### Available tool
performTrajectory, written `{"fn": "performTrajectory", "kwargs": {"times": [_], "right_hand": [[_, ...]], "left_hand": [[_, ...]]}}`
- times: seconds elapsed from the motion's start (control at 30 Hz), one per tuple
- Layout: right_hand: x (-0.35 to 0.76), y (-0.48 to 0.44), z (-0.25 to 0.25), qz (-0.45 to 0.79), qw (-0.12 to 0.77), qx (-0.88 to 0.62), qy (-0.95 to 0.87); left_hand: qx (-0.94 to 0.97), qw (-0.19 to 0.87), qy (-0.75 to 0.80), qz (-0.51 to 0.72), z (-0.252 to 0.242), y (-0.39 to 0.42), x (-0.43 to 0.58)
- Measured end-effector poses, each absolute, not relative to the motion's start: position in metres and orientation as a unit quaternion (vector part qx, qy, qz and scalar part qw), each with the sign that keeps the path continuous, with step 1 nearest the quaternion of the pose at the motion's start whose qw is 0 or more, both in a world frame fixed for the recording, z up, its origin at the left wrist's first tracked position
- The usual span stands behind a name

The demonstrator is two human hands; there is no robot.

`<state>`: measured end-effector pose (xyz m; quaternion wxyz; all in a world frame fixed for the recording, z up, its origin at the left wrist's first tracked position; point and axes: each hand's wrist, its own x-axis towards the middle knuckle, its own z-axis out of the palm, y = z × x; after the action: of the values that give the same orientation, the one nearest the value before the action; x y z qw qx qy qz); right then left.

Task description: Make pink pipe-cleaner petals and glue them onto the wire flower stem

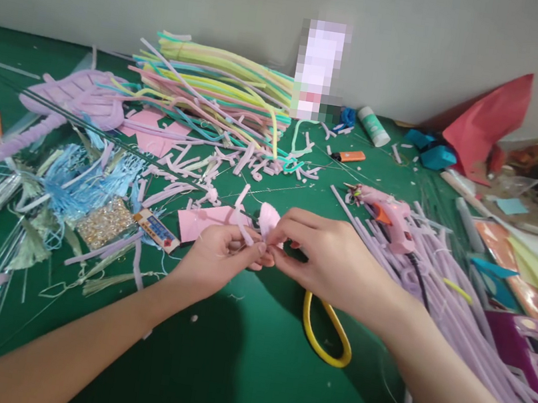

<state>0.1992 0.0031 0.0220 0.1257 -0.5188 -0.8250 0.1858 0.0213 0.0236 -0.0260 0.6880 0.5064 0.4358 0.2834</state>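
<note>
Both my hands meet at the middle of a green table (233, 371). My left hand (220, 258) pinches the lower end of a small pink petal-shaped pipe-cleaner piece (269, 220). My right hand (328, 261) grips the same pink piece from the right, fingers closed on it. A pink paper sheet (198, 221) lies just behind my left hand. Under my right wrist sits a yellow scissor handle (323, 344). A pink glue gun (391, 216) rests behind my right hand on lilac pipe cleaners (457, 324).
A stack of pastel pipe cleaners (215, 89) lies at the back, with cut bits scattered in front. A lilac bundle (74, 102), blue tinsel (79, 183) and clear strips fill the left. An orange lighter (349, 155), a glue stick (374, 126) and coloured papers (487, 123) lie right.
</note>
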Motion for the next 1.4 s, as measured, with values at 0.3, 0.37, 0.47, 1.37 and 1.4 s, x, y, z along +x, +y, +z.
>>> {"fn": "performTrajectory", "kwargs": {"times": [0.3,0.37,0.47,1.37,1.4], "right_hand": [[0.204,0.003,0.02,0.176,0.172,-0.506,-0.827],[0.205,0.003,0.02,0.181,0.177,-0.498,-0.83],[0.204,0.004,0.019,0.175,0.167,-0.491,-0.837],[0.206,0.025,0.01,0.499,0.252,-0.711,-0.427],[0.208,0.03,0.009,0.454,0.247,-0.725,-0.454]], "left_hand": [[0.465,0.711,0.442,0.288,-0.026,0.023,0.024],[0.458,0.713,0.446,0.288,-0.026,0.023,0.025],[0.452,0.712,0.456,0.286,-0.025,0.023,0.024],[0.468,0.709,0.444,0.285,-0.024,0.027,0.019],[0.468,0.709,0.443,0.285,-0.024,0.027,0.019]]}}
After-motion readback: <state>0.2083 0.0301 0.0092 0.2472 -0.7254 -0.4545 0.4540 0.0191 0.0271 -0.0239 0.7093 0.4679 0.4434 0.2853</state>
